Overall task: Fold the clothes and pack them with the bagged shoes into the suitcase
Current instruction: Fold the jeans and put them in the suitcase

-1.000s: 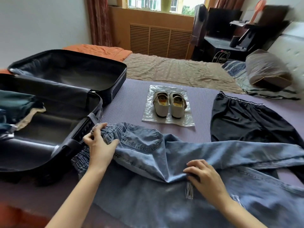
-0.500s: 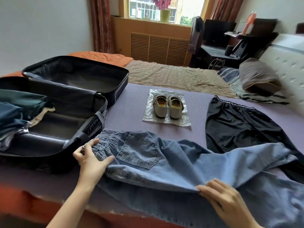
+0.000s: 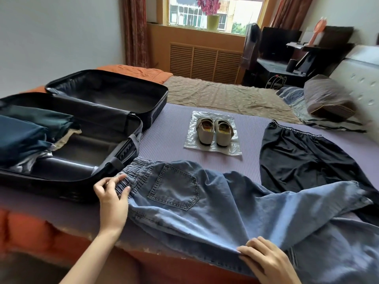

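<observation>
On the purple bed (image 3: 168, 130), the jeans (image 3: 205, 203) lie half folded under both hands. The left hand (image 3: 111, 198) pinches the waistband; the right hand (image 3: 266, 261) grips the long edge. Some clothes (image 3: 24, 132) sit in the suitcase (image 3: 51, 187) beside the left fingers. Shoes (image 3: 213, 130) and black pants (image 3: 303, 158), past the fingers, wait unpacked.

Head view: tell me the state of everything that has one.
suitcase, open flat
folded clothes, packed in its near half
jeans, half folded lengthwise, unpacked
left hand, pinches the waistband
right hand, grips the jeans' near edge
shoes, standing on plastic bag, not inside
black trousers, spread flat, unfolded
</observation>
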The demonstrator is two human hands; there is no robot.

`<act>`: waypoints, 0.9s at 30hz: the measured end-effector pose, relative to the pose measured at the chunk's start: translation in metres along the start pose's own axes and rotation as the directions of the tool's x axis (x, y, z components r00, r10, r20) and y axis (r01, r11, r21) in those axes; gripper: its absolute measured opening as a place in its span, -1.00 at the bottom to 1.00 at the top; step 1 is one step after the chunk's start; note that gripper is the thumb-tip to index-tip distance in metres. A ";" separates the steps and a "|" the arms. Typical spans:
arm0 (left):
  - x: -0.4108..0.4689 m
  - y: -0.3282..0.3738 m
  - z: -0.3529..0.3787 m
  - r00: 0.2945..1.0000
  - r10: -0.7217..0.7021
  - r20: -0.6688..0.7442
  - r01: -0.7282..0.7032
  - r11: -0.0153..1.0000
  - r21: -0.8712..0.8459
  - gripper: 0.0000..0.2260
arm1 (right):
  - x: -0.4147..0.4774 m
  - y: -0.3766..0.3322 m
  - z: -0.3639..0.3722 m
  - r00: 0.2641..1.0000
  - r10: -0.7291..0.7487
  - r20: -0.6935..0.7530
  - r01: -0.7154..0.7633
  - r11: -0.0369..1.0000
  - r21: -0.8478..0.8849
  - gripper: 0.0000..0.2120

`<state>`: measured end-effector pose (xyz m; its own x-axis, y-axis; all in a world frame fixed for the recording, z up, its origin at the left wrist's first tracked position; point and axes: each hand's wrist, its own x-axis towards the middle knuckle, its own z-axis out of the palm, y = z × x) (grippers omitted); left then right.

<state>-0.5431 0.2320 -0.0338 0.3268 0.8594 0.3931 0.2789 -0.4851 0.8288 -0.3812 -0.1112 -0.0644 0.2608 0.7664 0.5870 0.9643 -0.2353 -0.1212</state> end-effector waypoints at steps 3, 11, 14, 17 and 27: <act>0.002 -0.001 0.002 0.996 0.069 -0.064 -0.065 0.996 0.062 -0.64 | 0.001 -0.005 0.002 1.000 0.005 -0.025 -0.004 1.000 0.021 -0.84; -0.001 -0.026 0.010 0.982 0.189 0.006 -0.178 0.912 0.369 -0.57 | 0.002 -0.019 0.012 0.999 -0.050 -0.008 0.050 0.999 0.002 -0.88; 0.002 -0.031 0.010 0.983 0.184 0.023 -0.172 0.858 0.483 -0.56 | -0.001 -0.019 0.017 0.999 -0.038 0.023 0.038 0.999 0.004 -0.83; -0.003 -0.028 0.006 0.970 0.242 0.012 -0.204 0.790 0.578 -0.59 | -0.011 -0.015 0.025 0.996 -0.019 0.083 0.021 1.000 -0.021 -0.72; -0.065 0.006 0.022 0.740 0.456 0.495 -0.583 0.802 0.133 -0.60 | -0.021 -0.011 0.006 0.956 0.270 0.113 -0.264 0.962 -0.070 -0.36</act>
<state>-0.5426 0.1692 -0.0629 0.8161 0.3348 0.4710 0.1530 -0.9112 0.3824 -0.3976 -0.1211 -0.0808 0.5150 0.7370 0.4377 0.8559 -0.4700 -0.2156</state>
